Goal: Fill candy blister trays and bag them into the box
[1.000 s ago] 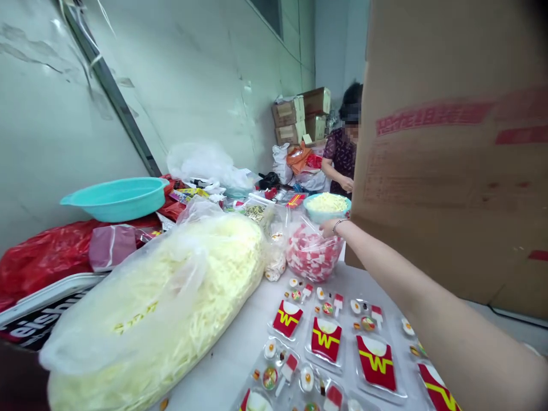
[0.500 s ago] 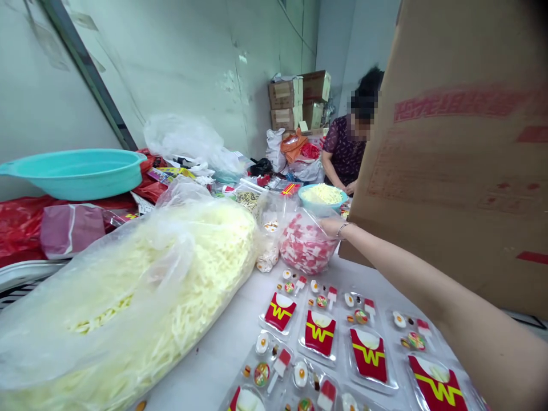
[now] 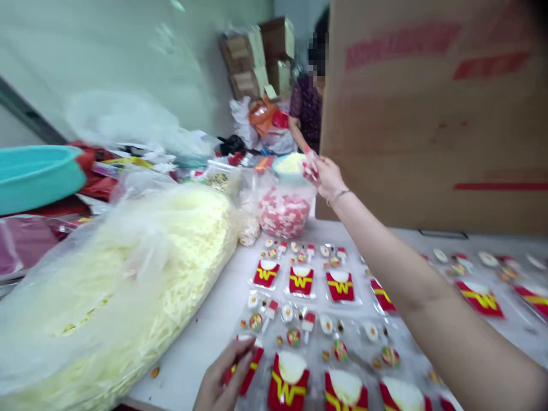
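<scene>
My right hand [image 3: 329, 178] is raised just above and beside a clear bag of red-and-white toy popsicles [image 3: 283, 214]. Its fingers are closed on several of these toy popsicles [image 3: 310, 166]. At the bottom, my left hand [image 3: 225, 374] rests with slightly bent fingers over a clear blister tray holding a red carton with a yellow W [image 3: 252, 371]. Rows of similar blister trays [image 3: 301, 282] cover the table, with toy fried eggs, round food pieces and small burgers in their hollows. Some trays hold a toy popsicle [image 3: 309, 324]; others in the near row show none.
A large clear bag of pale yellow strips [image 3: 184, 251] fills the left side. Behind it sits a turquoise basin [image 3: 38, 180]. A tall cardboard box [image 3: 428, 131] stands on the right, partly hiding another person [image 3: 306, 108]. A bowl of yellow strips [image 3: 291, 164] lies beyond the popsicle bag.
My right hand has come out of the popsicle bag, holding popsicles. My left hand has come into view over the near-left tray. The view has swung right and down, showing more trays.
</scene>
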`<state>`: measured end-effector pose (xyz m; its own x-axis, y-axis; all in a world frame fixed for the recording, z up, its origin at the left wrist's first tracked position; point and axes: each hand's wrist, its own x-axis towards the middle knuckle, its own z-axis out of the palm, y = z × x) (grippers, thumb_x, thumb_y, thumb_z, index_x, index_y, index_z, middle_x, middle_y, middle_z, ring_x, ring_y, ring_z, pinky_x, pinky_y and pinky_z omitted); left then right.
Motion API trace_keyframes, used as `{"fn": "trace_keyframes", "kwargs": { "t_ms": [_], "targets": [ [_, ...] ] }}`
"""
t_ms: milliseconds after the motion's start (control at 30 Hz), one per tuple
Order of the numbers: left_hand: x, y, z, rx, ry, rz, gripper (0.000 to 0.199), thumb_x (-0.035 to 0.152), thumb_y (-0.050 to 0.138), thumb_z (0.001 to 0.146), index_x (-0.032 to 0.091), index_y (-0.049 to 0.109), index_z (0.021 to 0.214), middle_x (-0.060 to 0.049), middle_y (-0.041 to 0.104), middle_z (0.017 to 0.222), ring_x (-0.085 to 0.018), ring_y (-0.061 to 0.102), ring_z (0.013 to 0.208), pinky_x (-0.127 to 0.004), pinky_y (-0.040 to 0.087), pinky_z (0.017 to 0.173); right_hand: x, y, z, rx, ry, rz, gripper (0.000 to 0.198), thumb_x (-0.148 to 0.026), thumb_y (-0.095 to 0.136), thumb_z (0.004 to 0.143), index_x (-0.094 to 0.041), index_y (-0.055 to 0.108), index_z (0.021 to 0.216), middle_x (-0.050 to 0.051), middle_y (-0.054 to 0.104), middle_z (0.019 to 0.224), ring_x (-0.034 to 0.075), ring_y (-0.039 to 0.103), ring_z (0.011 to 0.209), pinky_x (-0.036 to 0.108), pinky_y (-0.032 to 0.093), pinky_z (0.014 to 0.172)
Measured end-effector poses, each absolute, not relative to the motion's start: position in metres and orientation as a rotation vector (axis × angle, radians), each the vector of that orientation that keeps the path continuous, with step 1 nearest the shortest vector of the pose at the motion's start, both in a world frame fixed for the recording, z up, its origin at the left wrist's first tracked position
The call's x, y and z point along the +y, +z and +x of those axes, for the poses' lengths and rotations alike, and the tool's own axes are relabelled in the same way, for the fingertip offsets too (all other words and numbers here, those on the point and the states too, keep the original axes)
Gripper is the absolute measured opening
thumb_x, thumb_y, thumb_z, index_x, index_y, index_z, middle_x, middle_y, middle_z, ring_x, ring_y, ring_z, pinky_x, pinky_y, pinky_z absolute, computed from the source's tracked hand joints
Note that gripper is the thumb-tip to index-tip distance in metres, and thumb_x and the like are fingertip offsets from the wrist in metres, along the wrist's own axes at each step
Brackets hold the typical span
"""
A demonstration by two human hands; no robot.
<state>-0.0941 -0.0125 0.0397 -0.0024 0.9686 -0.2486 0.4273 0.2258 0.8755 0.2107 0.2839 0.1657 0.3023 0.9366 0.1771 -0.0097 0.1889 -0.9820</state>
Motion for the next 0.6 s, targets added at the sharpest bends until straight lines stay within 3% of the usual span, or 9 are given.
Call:
{"fn": "trace_keyframes", "kwargs": {
  "t_ms": [100,167,267,367,433,533,600],
  "targets": [
    [0.003,0.049,-0.043,1.370,0.832,1.374,0.042,0.049,0.059,0.082,0.021,0.066,0.111,-0.008,0.067,0.112,-0.024,0.064,0.100,-0.036,0.053,0.093,0.224,0.156,0.237,-0.794,1.007,-0.864,0.010,-0.031,0.046,0.094,-0.022,0.043,0.091,-0.006,0.054,0.073,0.005,0.057,0.065,0.016,0.044,0.060],
    [0.010,0.053,-0.005,1.228,0.913,1.439,0.040,0.043,0.058,0.085,0.021,0.060,0.119,-0.008,0.066,0.110,-0.019,0.064,0.094,-0.032,0.054,0.087,0.168,0.135,0.248,-0.676,1.129,-0.731,0.019,-0.032,0.061,0.085,-0.021,0.045,0.086,-0.006,0.054,0.068,0.007,0.056,0.061,0.017,0.043,0.055],
    [0.015,0.056,0.045,1.006,1.005,1.593,0.047,0.035,0.055,0.090,0.025,0.046,0.135,-0.008,0.060,0.116,-0.014,0.061,0.087,-0.028,0.052,0.081,0.072,0.087,0.249,-0.508,1.258,-0.811,0.034,-0.037,0.077,0.070,-0.021,0.049,0.080,-0.006,0.055,0.066,0.009,0.058,0.060,0.017,0.042,0.048],
    [0.011,0.051,0.084,0.843,0.985,1.802,0.059,0.031,0.056,0.089,0.029,0.033,0.143,-0.010,0.051,0.128,-0.010,0.056,0.078,-0.028,0.050,0.078,-0.011,0.038,0.244,-0.342,1.337,-0.971,0.039,-0.041,0.082,0.063,-0.021,0.053,0.081,-0.005,0.057,0.067,0.009,0.056,0.058,0.017,0.041,0.045],
    [0.003,0.043,0.103,0.746,0.898,1.950,0.051,0.029,0.057,0.089,0.027,0.041,0.138,-0.010,0.051,0.127,-0.011,0.056,0.079,-0.029,0.049,0.081,-0.051,0.014,0.244,-0.286,1.373,-1.012,0.037,-0.039,0.081,0.065,-0.020,0.055,0.084,-0.005,0.058,0.068,0.007,0.054,0.055,0.016,0.039,0.043],
    [-0.012,0.029,0.125,0.615,0.784,2.069,0.023,0.026,0.052,0.091,0.021,0.062,0.111,-0.009,0.058,0.109,-0.016,0.057,0.092,-0.031,0.047,0.085,-0.086,-0.006,0.253,-0.245,1.388,-1.038,0.035,-0.037,0.080,0.068,-0.020,0.058,0.090,-0.004,0.058,0.069,0.007,0.052,0.055,0.015,0.038,0.042],
    [-0.021,0.022,0.134,0.595,0.754,2.070,0.018,0.027,0.052,0.091,0.018,0.063,0.101,-0.008,0.060,0.100,-0.017,0.057,0.091,-0.030,0.048,0.081,-0.098,-0.011,0.261,-0.224,1.376,-1.040,0.036,-0.035,0.081,0.067,-0.020,0.058,0.091,-0.004,0.059,0.070,0.008,0.052,0.057,0.015,0.037,0.041]
  ]
}}
